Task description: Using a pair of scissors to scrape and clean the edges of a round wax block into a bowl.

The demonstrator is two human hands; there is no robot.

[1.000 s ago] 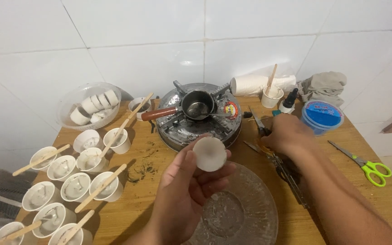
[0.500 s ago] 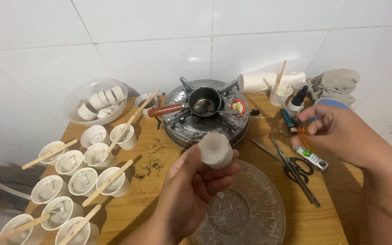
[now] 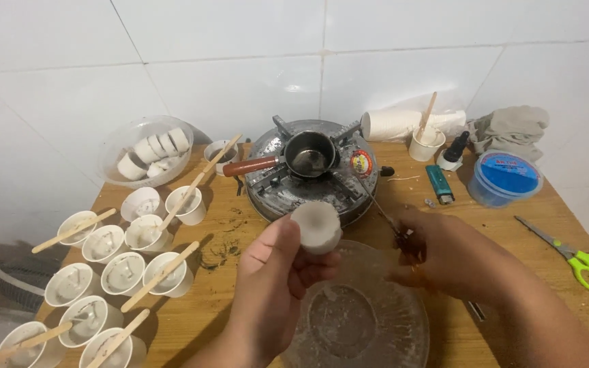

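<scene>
Head camera looks steeply down, close, over the wooden table [image 3: 240, 293].

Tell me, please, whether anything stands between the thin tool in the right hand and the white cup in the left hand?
Nothing visible does. The right hand holds the thin tool just right of the white cup in the left hand, with open air between them.

Home candle-making corner, white tiled wall [image 3: 240, 75], gas burner [image 3: 315, 174], wax-filled cups [image 3: 124, 272]
</scene>
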